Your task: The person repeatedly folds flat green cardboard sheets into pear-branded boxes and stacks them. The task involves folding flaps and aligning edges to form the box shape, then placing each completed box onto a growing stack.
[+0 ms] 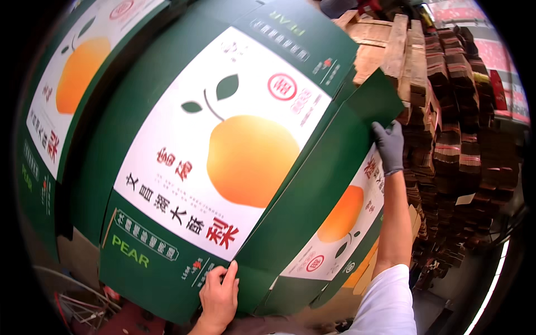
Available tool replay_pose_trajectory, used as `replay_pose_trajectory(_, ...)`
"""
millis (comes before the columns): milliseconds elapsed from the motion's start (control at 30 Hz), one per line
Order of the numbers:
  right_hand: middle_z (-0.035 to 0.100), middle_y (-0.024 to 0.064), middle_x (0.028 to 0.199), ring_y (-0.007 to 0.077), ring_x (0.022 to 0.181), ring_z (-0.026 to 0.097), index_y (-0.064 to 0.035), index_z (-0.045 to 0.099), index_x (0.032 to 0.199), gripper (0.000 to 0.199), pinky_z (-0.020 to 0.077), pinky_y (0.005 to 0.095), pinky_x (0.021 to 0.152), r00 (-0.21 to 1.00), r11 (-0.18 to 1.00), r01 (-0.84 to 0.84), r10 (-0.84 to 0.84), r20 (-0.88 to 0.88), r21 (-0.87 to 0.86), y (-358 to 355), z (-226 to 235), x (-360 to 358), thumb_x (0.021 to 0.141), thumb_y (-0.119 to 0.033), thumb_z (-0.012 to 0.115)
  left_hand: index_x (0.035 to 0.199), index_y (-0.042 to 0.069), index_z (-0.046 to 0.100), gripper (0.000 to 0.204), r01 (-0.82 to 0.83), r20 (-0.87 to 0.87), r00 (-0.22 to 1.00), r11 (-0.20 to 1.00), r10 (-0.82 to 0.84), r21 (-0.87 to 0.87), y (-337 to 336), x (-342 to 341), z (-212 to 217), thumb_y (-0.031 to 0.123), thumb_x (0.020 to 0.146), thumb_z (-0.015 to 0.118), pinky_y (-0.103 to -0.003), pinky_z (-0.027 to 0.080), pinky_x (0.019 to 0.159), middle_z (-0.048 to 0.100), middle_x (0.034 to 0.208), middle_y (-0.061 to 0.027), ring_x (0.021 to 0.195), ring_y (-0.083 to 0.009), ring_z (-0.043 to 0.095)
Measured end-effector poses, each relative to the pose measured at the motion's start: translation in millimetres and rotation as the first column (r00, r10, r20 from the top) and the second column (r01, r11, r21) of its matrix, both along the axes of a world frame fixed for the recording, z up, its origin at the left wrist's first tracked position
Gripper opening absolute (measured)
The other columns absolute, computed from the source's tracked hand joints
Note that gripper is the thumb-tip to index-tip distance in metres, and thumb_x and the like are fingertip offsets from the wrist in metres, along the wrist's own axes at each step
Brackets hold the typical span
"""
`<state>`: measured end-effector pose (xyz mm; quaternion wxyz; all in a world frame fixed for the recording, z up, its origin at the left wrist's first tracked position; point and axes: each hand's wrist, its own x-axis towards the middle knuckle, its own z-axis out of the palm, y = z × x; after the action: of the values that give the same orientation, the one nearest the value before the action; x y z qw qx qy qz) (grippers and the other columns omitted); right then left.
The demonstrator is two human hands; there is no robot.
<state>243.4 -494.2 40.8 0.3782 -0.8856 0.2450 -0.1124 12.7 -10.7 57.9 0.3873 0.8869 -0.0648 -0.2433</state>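
A large green cardboard box blank (pixel 162 95) lies in front of me, with a white panel printed with a yellow fruit and two leaves. Its crease runs diagonally down to my left hand (pixel 219 295), which is bare and pinches the near edge at the end of this fold. A narrower side panel (pixel 312 184) with a second fruit picture slopes away to the right. On that panel's outer edge, below a raised green flap (pixel 373 99), my right hand (pixel 389 146) in a grey glove grips the board. Some of its fingers are hidden.
Another printed green cardboard blank (pixel 72 89) is at the left. Wooden pallets (pixel 385 47) stand beyond the board at upper right. Tall stacks of bundled brown cardboard (pixel 460 145) line the right side. A spoked wheel (pixel 84 307) shows at lower left.
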Motion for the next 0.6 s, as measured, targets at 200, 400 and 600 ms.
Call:
replay_pose_trajectory(200,0.056,0.0009,0.077,0.011,0.069,0.052,0.0021,0.055,0.116,0.051,0.0466,0.0266,0.067,0.999,0.993,0.023,-0.027,-0.033,-0.113,-1.2,-11.9,-1.5,0.08,-0.025,0.079,0.135,0.012,0.056,0.045,0.009,0.052,0.999,0.999,-0.011,0.037,-6.4,-3.8,5.4,0.013,0.091,0.063,-0.042,0.051,0.076,0.054,0.108,-0.0133,0.094,-0.0333,0.059)
replay_pose_trajectory(400,0.056,0.0038,0.076,0.0155,0.068,0.054,0.0003,0.056,0.113,0.051,0.0475,0.0303,0.067,0.997,0.989,0.034,-0.043,-0.06,-0.145,2.7,-13.6,4.6,0.078,-0.029,0.078,0.136,0.013,0.056,0.045,0.02,0.041,0.999,0.998,-0.022,0.052,-7.3,0.8,6.1,0.014,0.091,0.063,-0.043,0.051,0.075,0.054,0.111,-0.0136,0.095,-0.0341,0.059)
replay_pose_trajectory(600,0.059,0.006,0.077,0.0184,0.071,0.058,-0.0005,0.055,0.113,0.051,0.0488,0.0324,0.069,0.994,0.986,0.027,-0.044,-0.096,-0.164,14.2,-6.3,6.5,0.078,-0.031,0.077,0.137,0.014,0.055,0.047,0.027,0.029,0.999,0.998,-0.029,0.063,-6.7,0.4,5.9,0.015,0.091,0.064,-0.043,0.052,0.075,0.054,0.112,-0.013,0.095,-0.0336,0.059)
